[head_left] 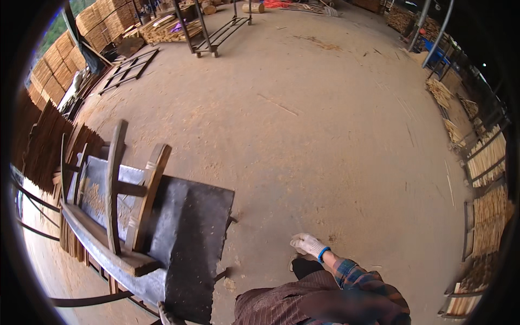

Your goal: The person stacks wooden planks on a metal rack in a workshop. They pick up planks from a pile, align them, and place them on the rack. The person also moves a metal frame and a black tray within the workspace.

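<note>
My right hand [307, 245], in a white knit glove with a blue cuff, hangs over the floor in front of my body. Its fingers are loosely bent and apart, with nothing in them. Only a little of my left hand [169, 317] shows at the lower edge, beside the near edge of a table topped with dark sheet metal [197, 238]; its fingers are mostly hidden. On that table, to my left, an upturned wooden bench [103, 233] rests with its legs pointing up. Wood chips [95, 199] lie on the metal behind the bench legs.
Stacked thin boards [40, 141] stand beyond the table at left. A metal rack on wheels [225, 35] and a flat metal frame [129, 70] are farther off. Bundled wood strips [487, 225] line the right side. Thin sticks [277, 104] and sawdust lie scattered on the concrete floor.
</note>
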A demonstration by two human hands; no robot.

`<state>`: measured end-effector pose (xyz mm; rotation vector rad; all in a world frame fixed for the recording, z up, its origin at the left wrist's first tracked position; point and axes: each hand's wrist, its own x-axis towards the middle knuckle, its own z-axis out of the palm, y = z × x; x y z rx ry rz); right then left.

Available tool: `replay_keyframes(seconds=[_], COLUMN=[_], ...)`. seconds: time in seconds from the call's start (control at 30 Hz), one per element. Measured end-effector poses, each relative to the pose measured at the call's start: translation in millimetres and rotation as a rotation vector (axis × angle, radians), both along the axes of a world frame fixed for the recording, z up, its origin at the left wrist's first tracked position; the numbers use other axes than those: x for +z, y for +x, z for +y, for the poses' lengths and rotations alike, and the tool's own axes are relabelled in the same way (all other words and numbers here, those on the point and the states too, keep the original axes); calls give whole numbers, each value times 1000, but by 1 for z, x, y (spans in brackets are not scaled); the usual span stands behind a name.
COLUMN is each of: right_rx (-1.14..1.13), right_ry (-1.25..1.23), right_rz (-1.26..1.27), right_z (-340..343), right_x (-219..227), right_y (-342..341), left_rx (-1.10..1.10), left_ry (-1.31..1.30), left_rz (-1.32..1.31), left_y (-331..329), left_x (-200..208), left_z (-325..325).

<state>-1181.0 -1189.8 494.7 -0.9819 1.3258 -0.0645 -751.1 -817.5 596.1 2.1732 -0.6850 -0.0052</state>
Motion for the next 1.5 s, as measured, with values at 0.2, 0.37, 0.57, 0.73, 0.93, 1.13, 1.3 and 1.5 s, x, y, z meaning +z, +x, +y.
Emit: replay_keyframes(seconds=[0.2,0.37,0.57,0.73,0.93,1.13,1.3,1.5], right_rx=[423,504,386,115,383,204,-123,28], right_ry=[-99,-124,-228,-148,86,-74,-48,-263], right_rz=[551,478,299,355,420,549,256,482], right_z=[-107,-262,-431,-494,-578,-797,-912,-961], right_x=[-16,-17,-33,-37,-90,-80,-60,-79], right_y=[-130,-112,-86,-148,-179,-90,-58,-38], left_rx=[407,365,-201,-31,-65,392,269,86], left_ry=[-314,-349,-322,-285,-107,-191,-88,37], left_rz=[42,-40,432,858,908,1057,1379,1212], left_y=[-90,-118,-90,-77,-53,-19,-3,84], left_x=[143,192,131,30,-8,-94,-163,-194], left_z=[-197,-356,-575,-750,-892,-961,-998,-1169])
